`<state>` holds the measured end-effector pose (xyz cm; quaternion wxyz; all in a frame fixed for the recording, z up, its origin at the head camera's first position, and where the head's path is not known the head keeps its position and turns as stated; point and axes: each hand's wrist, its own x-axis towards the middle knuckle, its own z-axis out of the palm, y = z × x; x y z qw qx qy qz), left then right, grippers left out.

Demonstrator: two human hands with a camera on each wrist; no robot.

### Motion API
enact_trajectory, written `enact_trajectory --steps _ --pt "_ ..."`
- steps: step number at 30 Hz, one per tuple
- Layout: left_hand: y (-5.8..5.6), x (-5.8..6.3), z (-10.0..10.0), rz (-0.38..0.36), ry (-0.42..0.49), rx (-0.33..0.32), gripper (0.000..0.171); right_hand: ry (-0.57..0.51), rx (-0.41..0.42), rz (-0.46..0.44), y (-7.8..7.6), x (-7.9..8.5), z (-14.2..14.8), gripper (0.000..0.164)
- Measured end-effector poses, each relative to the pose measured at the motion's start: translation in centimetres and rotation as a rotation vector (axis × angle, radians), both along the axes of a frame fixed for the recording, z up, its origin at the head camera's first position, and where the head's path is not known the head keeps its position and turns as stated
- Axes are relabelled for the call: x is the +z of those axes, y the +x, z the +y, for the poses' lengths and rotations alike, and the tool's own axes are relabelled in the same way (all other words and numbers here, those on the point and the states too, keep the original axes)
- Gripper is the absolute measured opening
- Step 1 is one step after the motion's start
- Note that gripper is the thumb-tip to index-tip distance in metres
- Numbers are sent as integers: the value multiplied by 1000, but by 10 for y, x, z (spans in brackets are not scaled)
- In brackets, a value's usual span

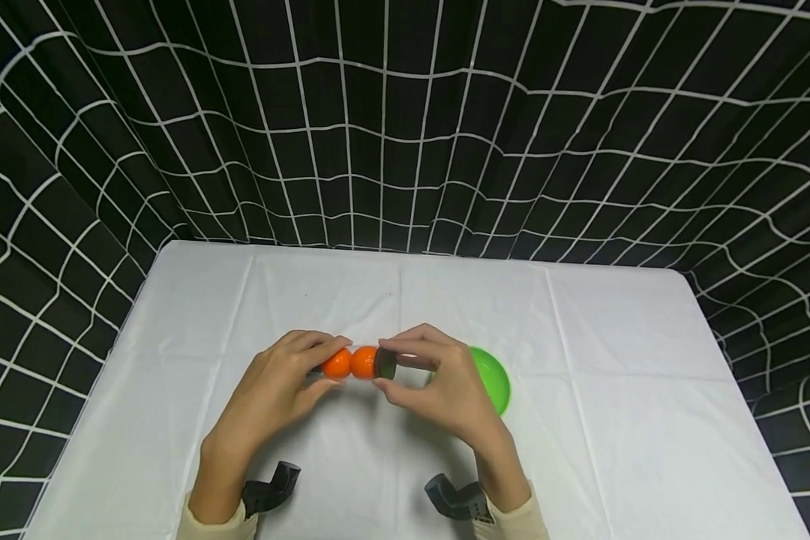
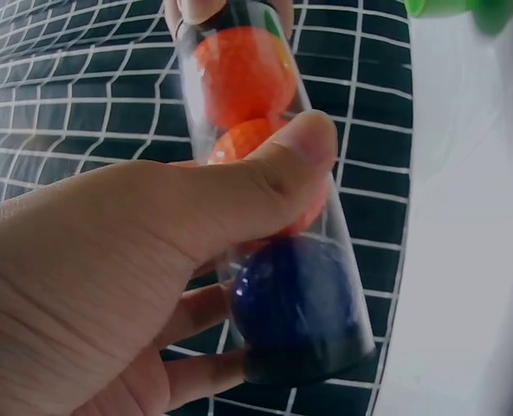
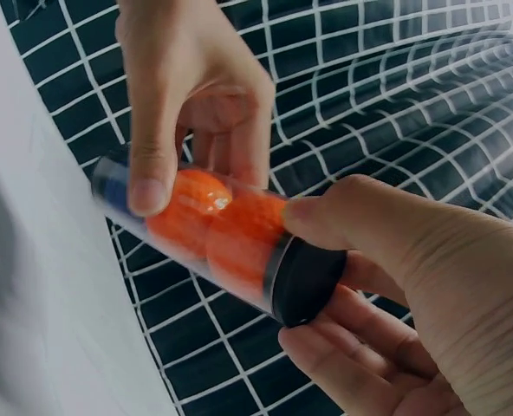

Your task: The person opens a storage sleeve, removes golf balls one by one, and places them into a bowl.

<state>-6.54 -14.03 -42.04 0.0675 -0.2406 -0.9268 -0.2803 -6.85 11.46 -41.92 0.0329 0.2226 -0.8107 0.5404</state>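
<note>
Between both hands lies a clear plastic tube point(image 2: 341, 260) holding two orange balls point(image 1: 364, 363) and one dark blue ball point(image 2: 293, 290). Black caps close its two ends. My left hand point(image 1: 280, 386) grips the tube around its middle, thumb across an orange ball, near the blue-ball end. With thumb and fingers, my right hand point(image 1: 442, 379) pinches the black cap point(image 3: 308, 282) at the orange-ball end. In the head view the left fingers hide the blue ball.
A green bowl point(image 1: 494, 381) stands on the table just behind the right hand, partly covered by it. White cloth covers the table point(image 1: 621, 435). Dark walls with a white net point(image 1: 405, 135) rise beyond its far edge and sides.
</note>
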Motion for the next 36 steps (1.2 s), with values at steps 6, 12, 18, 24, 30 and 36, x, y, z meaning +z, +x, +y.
enact_trajectory --steps 6,12,18,24,30,36 --pt "1 4 -4 12 26 -31 53 21 22 1 8 4 3 43" --pt "1 7 -7 -2 49 -31 53 -25 37 -11 11 6 6 45" --pt "0 6 -23 -13 94 67 52 -154 -22 -51 5 1 2 47" --pt "-4 9 -42 14 176 136 55 -60 44 -123 0 -8 -13 36" --pt "-5 8 -47 0 187 141 55 158 154 -116 1 -26 -34 34" --pt "-6 4 -46 -14 183 140 56 364 304 -76 1 -50 -53 37"
